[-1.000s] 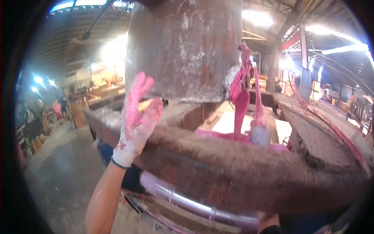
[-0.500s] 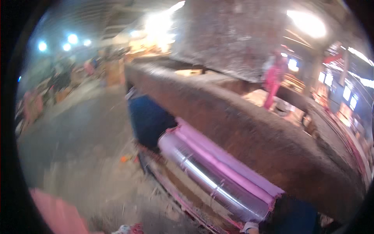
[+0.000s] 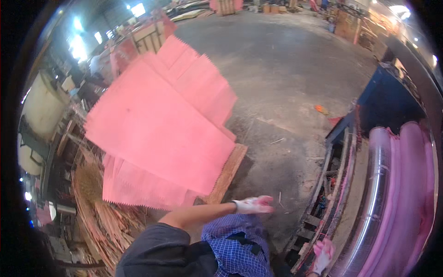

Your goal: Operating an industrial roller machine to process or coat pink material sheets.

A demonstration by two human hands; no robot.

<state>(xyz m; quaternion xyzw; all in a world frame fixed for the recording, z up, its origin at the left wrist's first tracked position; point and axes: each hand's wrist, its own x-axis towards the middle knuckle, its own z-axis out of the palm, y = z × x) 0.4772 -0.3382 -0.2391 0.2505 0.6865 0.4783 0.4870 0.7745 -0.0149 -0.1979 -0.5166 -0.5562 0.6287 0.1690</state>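
Note:
My left hand (image 3: 254,204), in a white glove stained pink, reaches across in front of my body with its fingers stretched out and nothing in it. It hovers just past the near corner of a stack of thin pink sheets (image 3: 157,120) with saw-toothed edges, fanned unevenly on a wooden board (image 3: 228,173). Lower right, my right hand (image 3: 324,255) wears a similar glove, its pink fingers loosely apart and holding nothing visible. It is beside the front frame of a roller machine, near a shiny metal roller (image 3: 376,184) and a pink-coated roller (image 3: 415,184).
The machine has a dark blue end panel (image 3: 392,99) and a slatted front frame (image 3: 318,203). Long wood scraps (image 3: 106,221) are heaped below the stack at left. An orange item (image 3: 321,110) lies on the concrete floor (image 3: 277,60). Pale drums (image 3: 44,106) stand far left.
The view has swung left and down from the machine, bringing the pink stack and my left arm fully into sight. Both gloved hands, formerly at the lower edge, now show more completely.

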